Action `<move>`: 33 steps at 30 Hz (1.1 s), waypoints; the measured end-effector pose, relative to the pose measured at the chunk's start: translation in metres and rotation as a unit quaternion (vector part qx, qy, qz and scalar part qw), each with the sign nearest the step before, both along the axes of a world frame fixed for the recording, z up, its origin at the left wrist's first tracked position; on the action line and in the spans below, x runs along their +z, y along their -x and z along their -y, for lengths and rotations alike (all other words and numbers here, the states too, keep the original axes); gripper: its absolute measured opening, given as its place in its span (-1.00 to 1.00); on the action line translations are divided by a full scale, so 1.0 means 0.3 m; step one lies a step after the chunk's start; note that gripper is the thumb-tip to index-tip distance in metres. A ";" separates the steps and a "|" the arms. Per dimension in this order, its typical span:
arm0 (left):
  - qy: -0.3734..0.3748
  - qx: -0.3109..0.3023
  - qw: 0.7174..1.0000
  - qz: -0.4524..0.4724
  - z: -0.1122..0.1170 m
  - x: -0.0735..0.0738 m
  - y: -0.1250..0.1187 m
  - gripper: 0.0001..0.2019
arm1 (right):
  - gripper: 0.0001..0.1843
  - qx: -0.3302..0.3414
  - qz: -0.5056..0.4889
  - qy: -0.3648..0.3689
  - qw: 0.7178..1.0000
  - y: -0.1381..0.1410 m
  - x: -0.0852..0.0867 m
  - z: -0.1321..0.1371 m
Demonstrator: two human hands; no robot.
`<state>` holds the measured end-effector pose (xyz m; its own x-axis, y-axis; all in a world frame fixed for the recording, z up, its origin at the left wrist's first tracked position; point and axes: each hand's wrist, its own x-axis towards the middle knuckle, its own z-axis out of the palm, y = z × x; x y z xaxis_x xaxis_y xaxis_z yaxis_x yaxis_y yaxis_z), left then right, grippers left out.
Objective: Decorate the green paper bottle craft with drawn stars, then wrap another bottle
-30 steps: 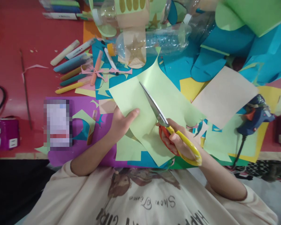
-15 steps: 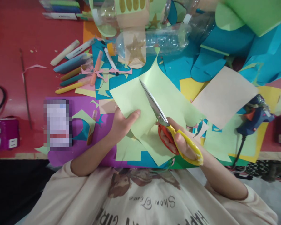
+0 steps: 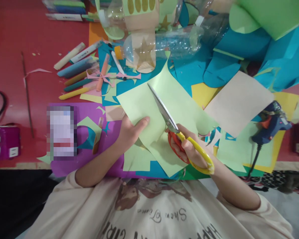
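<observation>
My left hand grips the left edge of a pale green paper sheet, thumb on top and fingers hidden beneath. The sheet's far corner is cut to a thin curling strip. In my right hand is a pair of scissors with one red and one yellow handle loop. Its blades lie together over the sheet, their tips pointing away and to the left. More pale green paper lies under the near edge of the sheet.
Several markers and pink paper scraps lie to the left, above a phone on purple paper. Farther back is a clear plastic bottle. At right are a beige sheet and a blue glue gun.
The scissors and my right hand have shifted very slightly to the left and up. My left hand and the green sheet look the same.
</observation>
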<state>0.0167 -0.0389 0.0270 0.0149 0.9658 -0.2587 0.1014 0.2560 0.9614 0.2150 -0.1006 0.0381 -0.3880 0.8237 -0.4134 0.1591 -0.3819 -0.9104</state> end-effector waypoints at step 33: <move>-0.013 0.012 1.000 -0.008 -0.010 -0.021 0.019 -0.70 | -0.33 -0.044 -0.037 0.030 0.998 0.009 -0.002 -0.010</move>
